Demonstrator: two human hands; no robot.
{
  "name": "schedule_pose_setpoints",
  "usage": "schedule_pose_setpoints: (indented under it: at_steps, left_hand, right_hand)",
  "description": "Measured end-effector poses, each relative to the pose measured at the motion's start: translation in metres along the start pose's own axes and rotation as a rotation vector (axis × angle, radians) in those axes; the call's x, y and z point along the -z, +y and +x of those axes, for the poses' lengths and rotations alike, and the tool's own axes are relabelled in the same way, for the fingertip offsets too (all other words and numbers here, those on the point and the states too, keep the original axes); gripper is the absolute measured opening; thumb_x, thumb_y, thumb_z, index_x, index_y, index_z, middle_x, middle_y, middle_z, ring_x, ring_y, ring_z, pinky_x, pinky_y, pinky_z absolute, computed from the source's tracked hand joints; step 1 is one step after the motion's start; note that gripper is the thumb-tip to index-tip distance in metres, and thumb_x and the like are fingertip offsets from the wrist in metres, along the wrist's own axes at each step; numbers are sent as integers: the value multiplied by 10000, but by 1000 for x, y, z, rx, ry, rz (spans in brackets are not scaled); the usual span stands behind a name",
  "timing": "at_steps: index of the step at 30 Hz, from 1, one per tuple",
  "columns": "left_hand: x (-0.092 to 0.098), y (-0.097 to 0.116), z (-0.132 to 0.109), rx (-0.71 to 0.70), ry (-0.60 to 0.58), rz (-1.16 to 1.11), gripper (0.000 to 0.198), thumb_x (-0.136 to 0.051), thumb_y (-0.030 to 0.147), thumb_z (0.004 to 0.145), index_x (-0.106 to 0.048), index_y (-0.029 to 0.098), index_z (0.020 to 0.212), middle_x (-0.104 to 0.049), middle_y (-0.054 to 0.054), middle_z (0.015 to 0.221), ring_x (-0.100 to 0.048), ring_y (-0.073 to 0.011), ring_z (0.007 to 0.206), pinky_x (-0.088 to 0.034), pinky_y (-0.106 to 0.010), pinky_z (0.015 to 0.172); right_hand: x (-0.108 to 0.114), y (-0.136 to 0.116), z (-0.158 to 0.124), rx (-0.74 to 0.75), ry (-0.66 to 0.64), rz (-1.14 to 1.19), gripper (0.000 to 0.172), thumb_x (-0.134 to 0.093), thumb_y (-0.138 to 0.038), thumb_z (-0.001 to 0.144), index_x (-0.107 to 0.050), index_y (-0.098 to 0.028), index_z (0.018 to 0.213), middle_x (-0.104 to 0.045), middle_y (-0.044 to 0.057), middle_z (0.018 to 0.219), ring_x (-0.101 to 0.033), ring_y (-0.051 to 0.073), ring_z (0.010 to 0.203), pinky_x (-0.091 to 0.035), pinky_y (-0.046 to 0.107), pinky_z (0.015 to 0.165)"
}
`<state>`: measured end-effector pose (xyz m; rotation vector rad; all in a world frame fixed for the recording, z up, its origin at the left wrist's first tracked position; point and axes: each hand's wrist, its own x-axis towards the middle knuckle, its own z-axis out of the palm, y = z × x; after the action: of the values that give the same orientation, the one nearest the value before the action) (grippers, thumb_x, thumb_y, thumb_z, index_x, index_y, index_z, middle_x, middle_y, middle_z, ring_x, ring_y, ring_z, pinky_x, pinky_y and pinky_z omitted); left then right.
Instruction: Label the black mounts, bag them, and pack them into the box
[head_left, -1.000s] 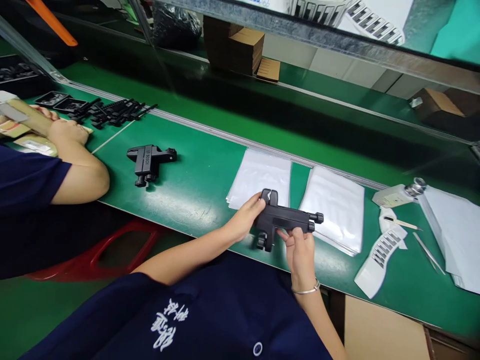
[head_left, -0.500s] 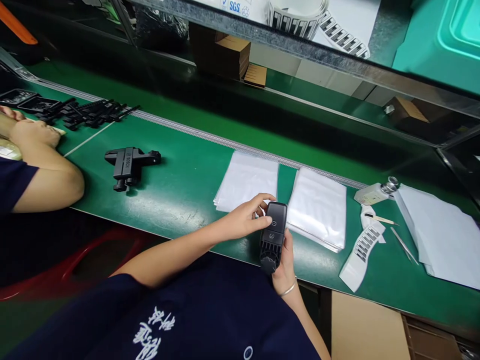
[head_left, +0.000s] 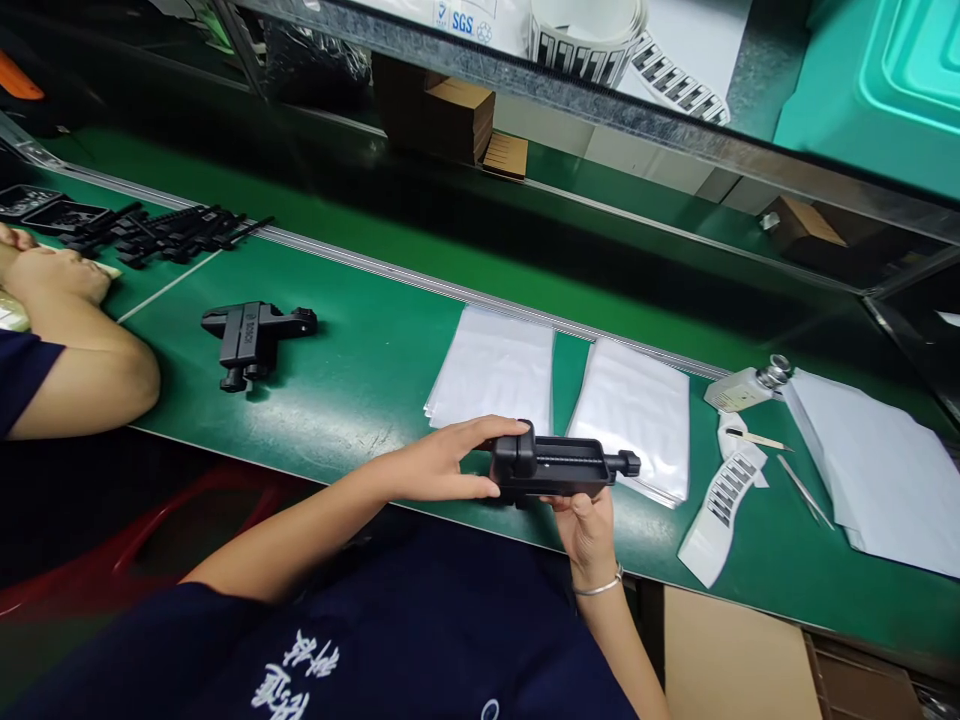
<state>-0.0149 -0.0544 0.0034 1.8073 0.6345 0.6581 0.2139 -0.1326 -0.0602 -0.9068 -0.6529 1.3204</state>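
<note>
A black plastic clamp bracket (head_left: 559, 482) is held level above the front of the green bench, its long threaded screw facing up and a knob at its right end. My left hand (head_left: 446, 462) grips its left end, thumb on the near side and fingers over the top. From below, my right hand (head_left: 586, 530) supports the right part, fingers partly hidden beneath it. To the left lies a similar black bracket marked BOSCH (head_left: 255, 335). Two stacks of clear plastic bags, a left stack (head_left: 491, 365) and a right stack (head_left: 637, 410), lie just behind my hands.
On the right are a label strip (head_left: 724, 515), tweezers (head_left: 804, 490), a metal-topped bottle (head_left: 739, 388) and white sheets (head_left: 877, 470). A co-worker's arm (head_left: 90, 370) rests at left near black parts (head_left: 172, 232). A metal shelf (head_left: 600, 115) crosses above the bench.
The bracket has turned from upright, its smooth end up, to lying sideways with the screw side showing. My left hand has moved slightly left, and my right hand now sits under the right part.
</note>
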Motion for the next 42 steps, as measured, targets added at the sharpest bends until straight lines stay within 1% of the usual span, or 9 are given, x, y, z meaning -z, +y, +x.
schedule_pose_setpoints:
  at_steps: [4, 11, 19, 27, 30, 33, 36, 39, 42]
  left_hand:
    - [-6, -13, 0, 147, 140, -511, 765, -848, 391, 652, -476, 282, 1310, -603, -67, 1205, -611, -225, 1049, -520, -315, 868]
    - [-22, -39, -2, 467, 259, -1205, 530, -827, 506, 670, -642, 162, 1028, -641, -11, 811, -597, -96, 669, -509, -181, 602]
    - [-17, -53, 7, 597, 223, -1319, 416, -657, 504, 846, -675, 148, 1060, -706, -48, 814, -649, -150, 693, -506, -227, 627]
    - [-28, -53, 31, 667, 293, -1274, 419, -569, 414, 902, -621, 141, 1216, -709, -49, 747, -649, -161, 613, -507, -260, 645]
    - [-27, -52, 35, 678, 283, -1220, 474, -611, 458, 858, -612, 161, 1228, -702, -52, 757, -638, -171, 603, -497, -263, 585]
    - [-17, -52, 36, 667, 334, -1003, 560, -638, 509, 813, -584, 171, 1257, -708, -61, 846, -637, -178, 661, -511, -277, 616]
    - [-2, -60, 38, 578, 431, -503, 657, -623, 619, 769, -561, 191, 1264, -677, -71, 1124, -643, -213, 917, -524, -302, 802]
    - [11, -72, 42, 497, 467, 10, 674, -518, 684, 770, -559, 179, 1215, -581, -102, 1315, -516, -293, 1229, -414, -388, 1049]
    - [16, -71, 45, 525, 426, 339, 586, -453, 573, 823, -531, 146, 1217, -546, -167, 1333, -471, -370, 1275, -351, -502, 1093]
  right_hand:
    - [-7, -11, 5, -15, -42, -110, 619, -740, -634, 683, -603, -252, 1150, -682, 58, 1007, -683, 205, 793, -619, 336, 584]
    - [-26, -19, 16, -86, 11, -243, 411, -739, -523, 741, -574, -215, 958, -591, -25, 774, -563, 86, 525, -511, 217, 471]
    - [-37, -17, 10, 132, -4, -492, 392, -745, -431, 752, -557, -235, 1036, -584, -38, 746, -587, 111, 576, -532, 246, 548]
    - [-57, -24, -8, 302, -212, -902, 453, -794, -336, 712, -612, -260, 1120, -696, 40, 909, -663, 212, 743, -580, 377, 720]
    - [-14, -49, -7, 304, -136, -955, 540, -750, -391, 747, -571, -255, 1238, -691, 87, 1075, -675, 245, 882, -550, 416, 820]
    - [67, -83, -13, 270, 404, -1197, 447, -571, -496, 839, -600, -200, 1173, -687, 132, 1060, -661, 276, 924, -517, 439, 824]
    - [142, -103, -39, -213, 848, -1583, 461, -478, -550, 860, -607, -151, 1052, -696, 174, 861, -657, 329, 796, -491, 457, 710]
    - [176, -94, -71, -439, 918, -1606, 473, -487, -572, 859, -551, -148, 1058, -685, 159, 799, -655, 324, 745, -478, 416, 654]
    - [182, -69, -95, -256, 897, -1297, 458, -569, -562, 817, -514, -177, 1058, -663, 70, 749, -650, 267, 685, -493, 367, 630]
